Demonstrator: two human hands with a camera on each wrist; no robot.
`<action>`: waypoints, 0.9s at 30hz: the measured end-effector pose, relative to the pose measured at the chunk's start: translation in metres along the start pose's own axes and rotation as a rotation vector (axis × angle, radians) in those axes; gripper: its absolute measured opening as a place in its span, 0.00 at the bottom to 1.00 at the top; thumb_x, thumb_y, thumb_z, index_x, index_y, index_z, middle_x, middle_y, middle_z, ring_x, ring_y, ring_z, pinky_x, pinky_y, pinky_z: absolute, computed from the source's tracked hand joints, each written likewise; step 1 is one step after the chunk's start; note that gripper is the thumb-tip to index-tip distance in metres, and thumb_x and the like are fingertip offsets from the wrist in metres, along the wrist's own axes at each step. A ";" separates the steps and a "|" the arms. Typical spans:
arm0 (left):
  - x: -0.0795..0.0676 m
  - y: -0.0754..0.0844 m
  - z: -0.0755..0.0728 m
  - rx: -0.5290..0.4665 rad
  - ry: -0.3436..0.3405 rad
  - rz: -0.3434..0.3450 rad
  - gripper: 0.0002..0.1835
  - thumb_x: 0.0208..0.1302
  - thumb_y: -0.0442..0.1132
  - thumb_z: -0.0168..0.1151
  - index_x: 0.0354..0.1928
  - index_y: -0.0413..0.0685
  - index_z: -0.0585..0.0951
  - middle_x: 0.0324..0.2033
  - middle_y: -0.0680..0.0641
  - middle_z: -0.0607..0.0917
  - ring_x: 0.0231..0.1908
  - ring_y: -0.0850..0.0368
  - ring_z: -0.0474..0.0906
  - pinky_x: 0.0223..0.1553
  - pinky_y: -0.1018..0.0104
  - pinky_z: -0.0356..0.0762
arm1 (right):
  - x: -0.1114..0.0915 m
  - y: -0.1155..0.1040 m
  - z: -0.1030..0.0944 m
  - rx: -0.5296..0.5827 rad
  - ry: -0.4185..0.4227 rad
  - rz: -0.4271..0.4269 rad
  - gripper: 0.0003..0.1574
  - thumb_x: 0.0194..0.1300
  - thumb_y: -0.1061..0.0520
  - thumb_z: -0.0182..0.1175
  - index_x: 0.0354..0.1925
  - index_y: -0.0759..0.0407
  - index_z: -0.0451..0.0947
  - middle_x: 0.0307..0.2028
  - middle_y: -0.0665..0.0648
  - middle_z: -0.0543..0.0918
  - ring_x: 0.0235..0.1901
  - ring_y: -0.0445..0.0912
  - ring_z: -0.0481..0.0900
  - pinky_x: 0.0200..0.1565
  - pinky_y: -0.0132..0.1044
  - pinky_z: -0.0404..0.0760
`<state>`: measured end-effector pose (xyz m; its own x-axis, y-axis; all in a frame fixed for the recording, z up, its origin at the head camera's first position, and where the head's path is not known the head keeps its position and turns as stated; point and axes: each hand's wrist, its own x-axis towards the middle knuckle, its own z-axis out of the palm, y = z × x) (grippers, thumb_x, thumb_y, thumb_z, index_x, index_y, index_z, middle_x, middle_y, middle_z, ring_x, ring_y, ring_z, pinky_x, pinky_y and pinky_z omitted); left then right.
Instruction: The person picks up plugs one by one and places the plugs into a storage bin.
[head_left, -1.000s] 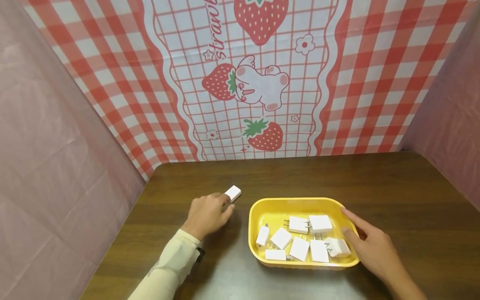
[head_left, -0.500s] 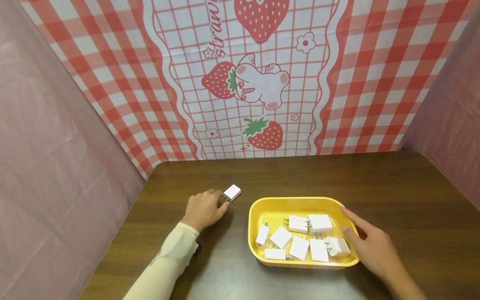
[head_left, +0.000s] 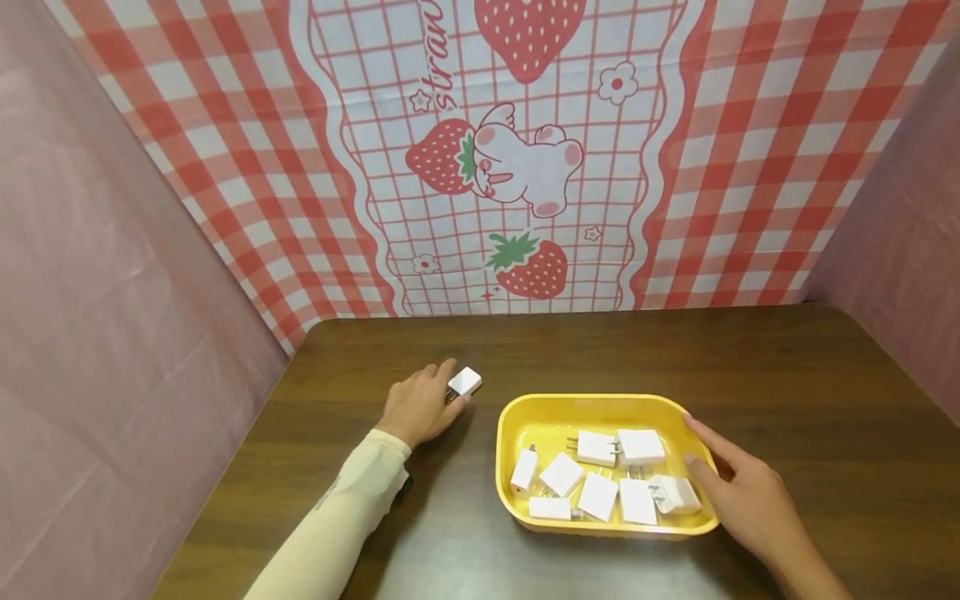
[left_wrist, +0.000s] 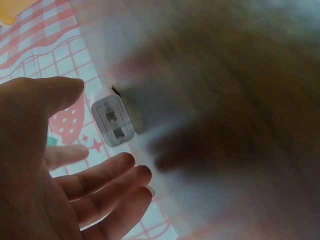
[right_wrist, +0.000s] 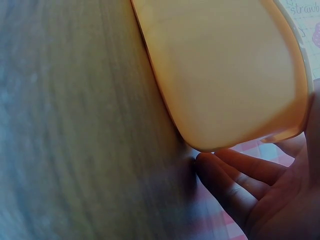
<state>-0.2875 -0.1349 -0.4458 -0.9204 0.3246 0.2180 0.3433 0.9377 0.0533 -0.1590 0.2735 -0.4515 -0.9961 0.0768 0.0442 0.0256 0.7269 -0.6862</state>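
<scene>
A white charger plug [head_left: 467, 381] lies on the table, prongs toward my left hand [head_left: 418, 405]. The left thumb and fingers are spread about its near end. In the left wrist view two square ports show on the charger plug's end face [left_wrist: 114, 122], with the thumb and fingertips of the left hand [left_wrist: 75, 150] apart from it. My right hand [head_left: 750, 498] holds the right end of a yellow plastic basin [head_left: 592, 400], thumb over the rim. From the right wrist, the fingers of the right hand [right_wrist: 260, 192] sit against the basin's outer wall [right_wrist: 225, 80].
Several white charger plugs [head_left: 598, 497] lie in the basin, some with metal prongs showing. The dark wooden table [head_left: 375, 350] ends at a strawberry-print cloth [head_left: 525, 167] hanging behind it. Pinkish cloth [head_left: 112, 292] hangs along both sides.
My left fingers first drew back left off the lone charger plug, then came forward and spread around its pronged end. The right hand and the basin have stayed in place.
</scene>
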 end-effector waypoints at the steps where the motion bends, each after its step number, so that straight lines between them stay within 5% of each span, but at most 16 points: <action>1: 0.002 0.001 0.000 0.002 -0.008 -0.002 0.32 0.66 0.60 0.61 0.67 0.52 0.72 0.47 0.43 0.83 0.42 0.47 0.83 0.32 0.49 0.80 | 0.000 0.000 0.000 0.000 -0.002 0.001 0.34 0.74 0.42 0.55 0.74 0.49 0.66 0.66 0.72 0.70 0.63 0.72 0.68 0.53 0.68 0.67; 16: 0.012 0.006 -0.005 0.056 -0.054 0.049 0.23 0.66 0.52 0.63 0.64 0.66 0.79 0.43 0.46 0.82 0.42 0.49 0.81 0.31 0.50 0.79 | 0.001 -0.002 -0.001 -0.013 -0.005 -0.011 0.35 0.74 0.42 0.54 0.74 0.49 0.65 0.65 0.72 0.70 0.62 0.73 0.68 0.52 0.69 0.68; 27: 0.012 0.012 -0.007 0.065 -0.026 0.077 0.19 0.60 0.50 0.69 0.53 0.56 0.82 0.38 0.47 0.85 0.37 0.49 0.82 0.28 0.50 0.79 | 0.002 0.001 -0.001 -0.007 -0.023 0.002 0.36 0.75 0.41 0.53 0.74 0.50 0.64 0.67 0.71 0.69 0.63 0.73 0.66 0.54 0.70 0.65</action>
<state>-0.2928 -0.1205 -0.4360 -0.8966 0.3983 0.1935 0.4011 0.9157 -0.0264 -0.1604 0.2751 -0.4510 -0.9977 0.0624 0.0258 0.0281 0.7314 -0.6814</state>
